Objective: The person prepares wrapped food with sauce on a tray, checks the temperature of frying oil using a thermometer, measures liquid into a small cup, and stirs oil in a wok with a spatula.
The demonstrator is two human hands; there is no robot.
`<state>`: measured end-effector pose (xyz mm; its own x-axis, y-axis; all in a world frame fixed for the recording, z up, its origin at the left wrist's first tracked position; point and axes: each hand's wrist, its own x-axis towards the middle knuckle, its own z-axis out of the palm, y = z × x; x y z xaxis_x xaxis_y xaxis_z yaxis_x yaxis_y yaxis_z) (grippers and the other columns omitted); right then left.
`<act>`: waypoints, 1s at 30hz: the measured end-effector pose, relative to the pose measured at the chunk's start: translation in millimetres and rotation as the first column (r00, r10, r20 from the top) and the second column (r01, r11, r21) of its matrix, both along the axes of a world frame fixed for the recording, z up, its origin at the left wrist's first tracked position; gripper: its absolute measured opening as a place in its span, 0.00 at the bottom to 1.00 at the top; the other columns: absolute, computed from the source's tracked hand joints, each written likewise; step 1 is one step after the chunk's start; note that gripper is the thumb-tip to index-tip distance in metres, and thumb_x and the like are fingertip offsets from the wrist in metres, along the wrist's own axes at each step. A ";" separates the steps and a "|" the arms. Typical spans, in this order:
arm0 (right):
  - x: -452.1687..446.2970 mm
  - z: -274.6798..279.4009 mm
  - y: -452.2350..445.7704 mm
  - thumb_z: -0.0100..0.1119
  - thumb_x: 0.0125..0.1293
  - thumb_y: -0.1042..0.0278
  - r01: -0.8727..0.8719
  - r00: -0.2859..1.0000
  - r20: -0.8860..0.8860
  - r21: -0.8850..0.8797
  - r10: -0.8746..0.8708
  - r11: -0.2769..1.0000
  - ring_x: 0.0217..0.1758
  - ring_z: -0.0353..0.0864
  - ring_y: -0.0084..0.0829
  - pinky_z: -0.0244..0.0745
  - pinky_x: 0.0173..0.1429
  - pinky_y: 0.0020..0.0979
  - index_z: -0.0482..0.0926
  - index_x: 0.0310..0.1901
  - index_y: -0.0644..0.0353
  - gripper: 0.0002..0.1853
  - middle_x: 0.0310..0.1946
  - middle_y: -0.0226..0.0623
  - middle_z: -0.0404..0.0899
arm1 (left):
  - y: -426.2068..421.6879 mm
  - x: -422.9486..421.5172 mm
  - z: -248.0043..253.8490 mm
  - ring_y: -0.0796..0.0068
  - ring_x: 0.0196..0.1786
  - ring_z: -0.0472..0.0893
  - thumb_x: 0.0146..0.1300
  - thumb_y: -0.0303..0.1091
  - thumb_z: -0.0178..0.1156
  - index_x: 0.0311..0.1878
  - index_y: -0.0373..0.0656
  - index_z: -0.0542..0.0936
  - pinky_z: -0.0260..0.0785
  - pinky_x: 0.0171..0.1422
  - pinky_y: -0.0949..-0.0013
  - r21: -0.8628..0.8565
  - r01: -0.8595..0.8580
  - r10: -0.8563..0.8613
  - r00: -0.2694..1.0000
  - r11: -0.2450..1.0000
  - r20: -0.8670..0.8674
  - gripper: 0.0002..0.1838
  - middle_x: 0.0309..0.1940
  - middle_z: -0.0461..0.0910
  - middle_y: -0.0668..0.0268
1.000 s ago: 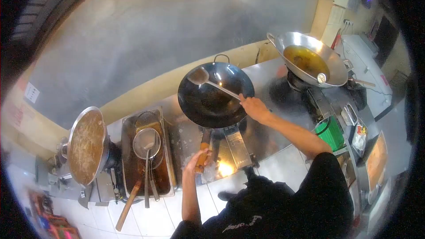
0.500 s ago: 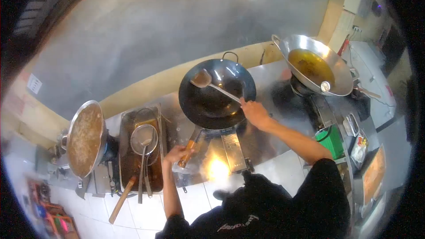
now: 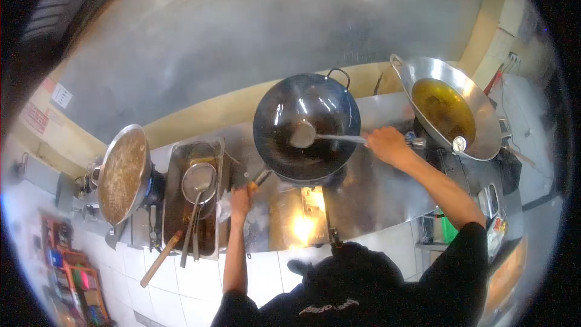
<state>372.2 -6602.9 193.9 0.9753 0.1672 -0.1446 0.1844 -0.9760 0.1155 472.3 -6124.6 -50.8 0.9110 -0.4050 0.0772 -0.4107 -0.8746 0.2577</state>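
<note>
A dark wok (image 3: 290,100) sits at the centre of the steel counter, its loop handle at the upper right. My left hand (image 3: 241,200) is closed round the wooden end of the wok handle (image 3: 261,177) at the lower left. My right hand (image 3: 388,145) grips the shaft of a metal ladle-like spatula (image 3: 304,134), whose head is low inside the wok. Dark, shiny liquid or residue seems to coat the wok's inside; its contents cannot be told.
A wide pan of yellow oil (image 3: 445,109) stands at the right. To the left are a pan of frothy brown liquid (image 3: 123,175) and a steel tray (image 3: 170,221) with strainers (image 3: 199,183). A green container (image 3: 448,229) is at the lower right.
The wok has turned, its loop handle swinging right and its wooden handle left with my left hand. The spatula head has moved down and right within the wok, and my right hand has shifted right.
</note>
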 end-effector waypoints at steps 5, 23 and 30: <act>24.8 -50.3 36.6 0.50 0.64 0.70 -0.026 0.971 0.241 0.064 0.010 0.998 0.36 0.84 0.40 0.80 0.33 0.40 0.72 0.60 0.67 0.22 0.32 0.46 0.83 | 0.1 29.5 -17.0 0.46 0.50 0.75 0.64 0.33 0.56 0.57 0.38 0.74 0.65 0.57 0.50 0.013 -0.034 0.033 0.995 0.999 0.094 0.19 0.45 0.81 0.53; 135.1 42.9 -30.0 0.60 0.62 0.67 -0.184 0.970 -0.161 -0.005 0.181 0.983 0.46 0.83 0.44 0.77 0.48 0.46 0.82 0.47 0.51 0.11 0.38 0.42 0.83 | -18.3 50.3 -17.3 0.45 0.56 0.67 0.58 0.28 0.59 0.62 0.37 0.69 0.61 0.64 0.50 0.033 -0.129 0.119 0.968 0.991 0.222 0.26 0.52 0.73 0.53; 250.3 72.2 -47.4 0.62 0.60 0.71 -0.287 0.936 -0.279 -0.252 0.214 0.924 0.47 0.83 0.42 0.78 0.49 0.44 0.81 0.54 0.51 0.18 0.45 0.39 0.83 | -18.5 50.2 -14.9 0.40 0.62 0.65 0.49 0.29 0.61 0.64 0.38 0.67 0.63 0.66 0.48 -0.003 -0.170 0.168 0.974 0.986 0.150 0.34 0.55 0.71 0.53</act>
<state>622.5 -6650.3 266.1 0.8355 0.3180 -0.4480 0.4761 -0.8261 0.3016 522.6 -6143.1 -65.6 0.9449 -0.2478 0.2137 -0.2899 -0.9368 0.1959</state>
